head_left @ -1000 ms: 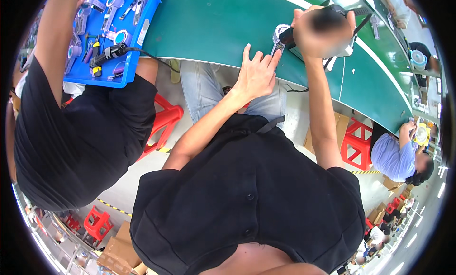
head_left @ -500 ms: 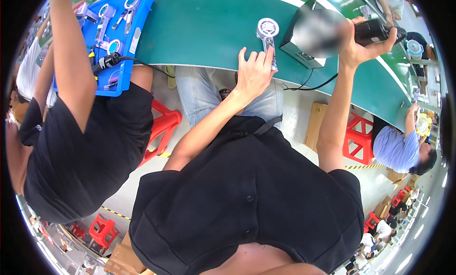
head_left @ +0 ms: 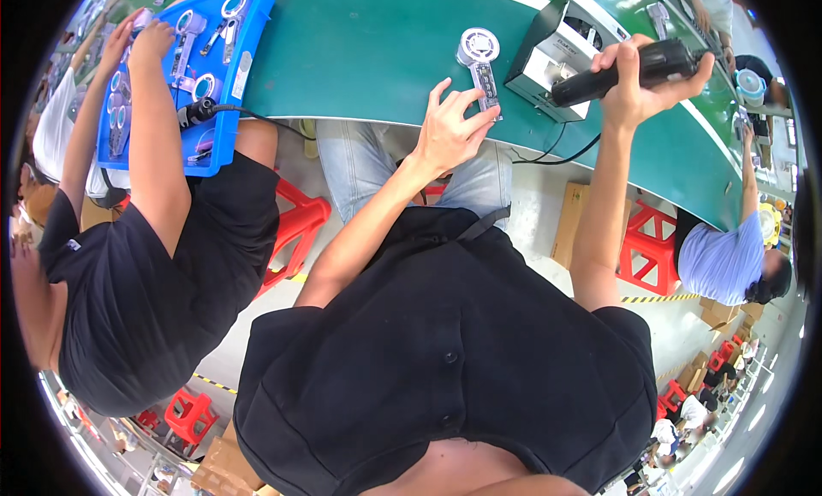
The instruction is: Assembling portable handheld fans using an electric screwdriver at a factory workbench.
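A green counter (head_left: 360,59) spreads out beyond the left hand (head_left: 449,138) and curves away past the right hand (head_left: 629,92). Below the right hand, a brown cardboard panel (head_left: 569,226) stands near a red stool (head_left: 648,260), with yellow-and-black tape (head_left: 659,300) on the pale floor (head_left: 533,213). Below and left of the left hand is a second red stool (head_left: 295,226); farther down that way, cardboard boxes (head_left: 227,466). White light strips (head_left: 755,417) shine far below and right of the right hand.

Head camera: fisheye, on the wearer's head, facing down
Black shirt (head_left: 368,367): closest, below
Green worktop (head_left: 360,59): farther, toward the top
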`<state>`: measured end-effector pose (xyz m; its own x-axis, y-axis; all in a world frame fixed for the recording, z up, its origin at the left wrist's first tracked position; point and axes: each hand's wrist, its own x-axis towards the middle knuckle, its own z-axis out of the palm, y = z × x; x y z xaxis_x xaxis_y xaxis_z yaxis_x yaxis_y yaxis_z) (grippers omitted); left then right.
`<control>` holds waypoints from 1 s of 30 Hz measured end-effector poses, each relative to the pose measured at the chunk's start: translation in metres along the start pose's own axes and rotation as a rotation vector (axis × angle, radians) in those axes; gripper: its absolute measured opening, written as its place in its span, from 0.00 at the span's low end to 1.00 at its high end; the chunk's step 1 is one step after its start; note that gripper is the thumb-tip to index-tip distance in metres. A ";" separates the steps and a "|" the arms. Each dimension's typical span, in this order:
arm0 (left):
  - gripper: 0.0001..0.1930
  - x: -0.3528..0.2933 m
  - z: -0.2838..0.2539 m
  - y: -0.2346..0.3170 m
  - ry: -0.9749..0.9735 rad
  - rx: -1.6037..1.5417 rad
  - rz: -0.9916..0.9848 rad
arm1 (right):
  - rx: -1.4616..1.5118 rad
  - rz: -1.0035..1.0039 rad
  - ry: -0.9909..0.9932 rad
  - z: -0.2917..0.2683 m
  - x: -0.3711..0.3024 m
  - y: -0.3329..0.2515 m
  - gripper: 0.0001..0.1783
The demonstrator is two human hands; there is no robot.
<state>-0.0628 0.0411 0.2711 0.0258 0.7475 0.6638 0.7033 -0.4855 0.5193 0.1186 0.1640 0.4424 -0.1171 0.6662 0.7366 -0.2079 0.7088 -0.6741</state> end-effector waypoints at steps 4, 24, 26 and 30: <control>0.13 0.000 0.004 0.001 0.012 0.014 0.027 | -0.062 -0.024 0.003 0.024 -0.029 -0.009 0.56; 0.12 0.000 0.004 0.000 0.032 0.097 0.039 | -0.186 -0.177 -0.064 0.046 -0.065 0.014 0.46; 0.12 0.000 0.005 0.001 0.036 0.098 0.046 | -0.113 -0.211 -0.002 0.045 -0.071 0.024 0.48; 0.12 -0.001 0.006 0.000 0.042 0.096 0.042 | -0.025 -0.210 0.016 0.044 -0.070 0.020 0.50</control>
<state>-0.0591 0.0432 0.2675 0.0280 0.7067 0.7070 0.7670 -0.4687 0.4382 0.0803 0.1214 0.3801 -0.0581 0.5071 0.8599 -0.2023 0.8375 -0.5076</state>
